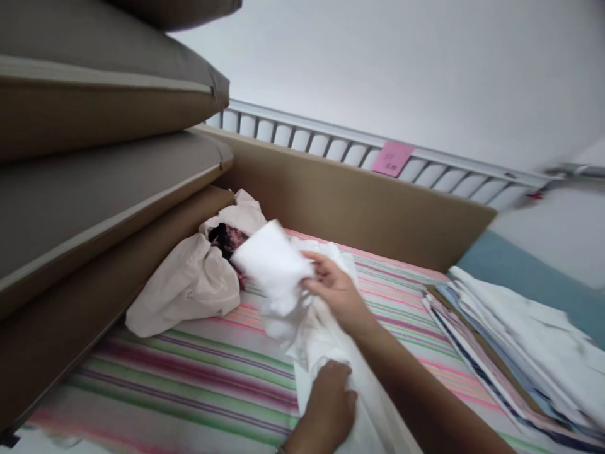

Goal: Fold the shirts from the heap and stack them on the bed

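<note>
We've got a striped sheet underneath, folded clothes stack at right, white garment mid-sheet in both hands. We log right hand pinching its blurred upper flap, left hand curled tight around cloth lower down.

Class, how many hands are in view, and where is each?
2. The right hand holds white cloth near the picture's centre; the left hand is below it, also on white cloth.

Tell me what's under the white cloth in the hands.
The striped sheet shows around the white cloth, which the left hand and right hand hold; whatever the cloth directly covers cannot be seen.
</note>
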